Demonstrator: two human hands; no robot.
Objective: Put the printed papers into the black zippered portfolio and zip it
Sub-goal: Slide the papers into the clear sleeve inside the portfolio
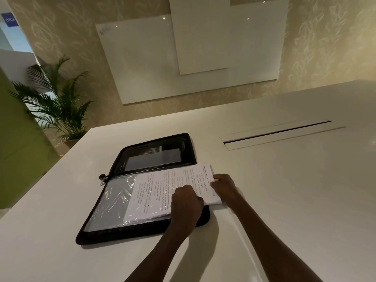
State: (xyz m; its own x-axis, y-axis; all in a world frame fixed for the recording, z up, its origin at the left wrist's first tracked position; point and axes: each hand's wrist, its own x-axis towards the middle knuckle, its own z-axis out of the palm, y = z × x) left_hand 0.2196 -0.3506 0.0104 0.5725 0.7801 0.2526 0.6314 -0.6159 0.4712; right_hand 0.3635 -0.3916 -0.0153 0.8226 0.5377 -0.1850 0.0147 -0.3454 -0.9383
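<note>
A black portfolio (142, 192) lies open on a white table (284, 190). The papers (173, 190) sit half inside its clear sleeve (114, 202). The left hand (186, 202) pinches the sleeve's edge; the right hand (224, 187) grips the stack's outer end. Sliding goes best flat and square, sleeve mouth held up.

One black zippered fabric portfolio (142, 200) lies open on one pale, smooth bench (284, 180). One stack of white printed papers (173, 188) lies partly inside it; the number of sheets cannot be told. Two bare hands are in view, the left hand (186, 202) and the right hand (224, 186). Three glossy white rectangular wall panels (142, 62) overlap on the wall. One green potted palm (57, 98) stands at the left. One long recessed slot (278, 134) is cut into the bench.
</note>
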